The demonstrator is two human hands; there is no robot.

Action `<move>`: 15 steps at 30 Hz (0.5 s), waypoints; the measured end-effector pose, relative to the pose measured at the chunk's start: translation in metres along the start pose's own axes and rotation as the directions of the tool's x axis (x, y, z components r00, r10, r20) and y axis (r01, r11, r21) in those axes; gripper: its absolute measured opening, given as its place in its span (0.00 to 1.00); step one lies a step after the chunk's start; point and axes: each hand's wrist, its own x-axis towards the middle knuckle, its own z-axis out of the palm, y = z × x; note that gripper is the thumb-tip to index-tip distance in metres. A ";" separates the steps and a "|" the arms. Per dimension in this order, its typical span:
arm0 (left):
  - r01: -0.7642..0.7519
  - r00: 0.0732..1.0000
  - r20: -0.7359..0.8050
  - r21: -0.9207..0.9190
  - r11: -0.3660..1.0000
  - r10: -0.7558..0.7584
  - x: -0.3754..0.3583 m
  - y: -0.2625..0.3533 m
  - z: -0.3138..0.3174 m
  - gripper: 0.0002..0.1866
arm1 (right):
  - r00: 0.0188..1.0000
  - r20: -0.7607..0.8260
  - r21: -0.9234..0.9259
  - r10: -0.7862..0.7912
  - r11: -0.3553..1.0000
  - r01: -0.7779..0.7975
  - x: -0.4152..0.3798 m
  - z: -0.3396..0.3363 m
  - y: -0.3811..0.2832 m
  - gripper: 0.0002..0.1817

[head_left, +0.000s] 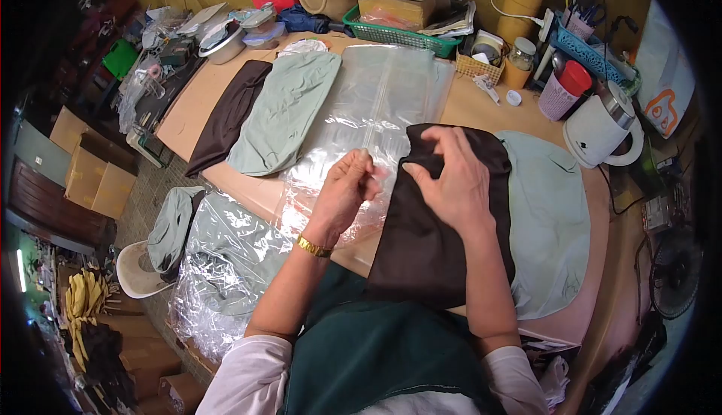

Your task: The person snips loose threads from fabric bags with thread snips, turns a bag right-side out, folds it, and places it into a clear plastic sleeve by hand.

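Note:
My left hand [347, 188], with a gold watch at the wrist, is closed in a pinch above the clear plastic bags [361, 125]. Whatever may be between its fingertips is too small to make out. My right hand [457, 178] is held over the dark brown cloth [444, 253], its thumb and fingers curved and apart, with nothing visible in them. That cloth lies flat in front of me and partly overlaps a pale green cloth [549, 219] on the right. Farther left lie another pale green cloth [289, 110] and another dark brown cloth [232, 110].
A clear bag [226, 264] with pale green cloth inside sits at my left, beside a white chair [139, 268]. An electric kettle [602, 125] and a pink cup [556, 95] stand at the right. A green basket [398, 35] is at the back; a fan [674, 272] stands far right.

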 end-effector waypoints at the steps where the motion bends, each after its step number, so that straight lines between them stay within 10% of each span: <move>1: -0.033 0.996 0.079 -0.014 0.999 0.034 -0.001 0.006 0.000 0.15 | 0.999 -0.019 -0.035 0.034 0.999 -0.035 0.003 0.006 0.014 0.25; 2: -0.010 0.993 -0.121 -0.080 0.997 0.000 -0.005 0.006 0.008 0.17 | 0.997 -0.013 -0.097 0.082 0.992 -0.083 0.005 0.017 0.035 0.25; 7: -0.135 0.991 -0.010 -0.217 0.967 0.136 0.003 0.018 -0.035 0.19 | 0.975 0.026 -0.227 0.220 0.951 -0.208 -0.001 0.062 0.115 0.17; 10: -0.130 0.877 -0.373 0.424 0.897 0.303 0.018 -0.026 0.005 0.16 | 0.978 0.035 -0.160 0.206 0.967 -0.198 0.005 0.070 0.119 0.12; 12: -0.133 0.895 -0.304 0.517 0.846 0.327 0.018 -0.042 0.008 0.16 | 0.975 -0.140 0.027 0.176 0.984 -0.173 0.005 0.071 0.123 0.10; 14: 0.003 0.992 -0.037 0.959 0.282 0.117 0.020 -0.045 0.004 0.17 | 0.960 -0.138 0.024 0.245 0.970 -0.244 0.004 0.065 0.125 0.10; 15: -0.002 0.993 -0.032 0.959 0.285 0.115 0.019 -0.042 0.001 0.17 | 0.939 -0.138 0.026 0.315 0.949 -0.314 0.004 0.061 0.126 0.10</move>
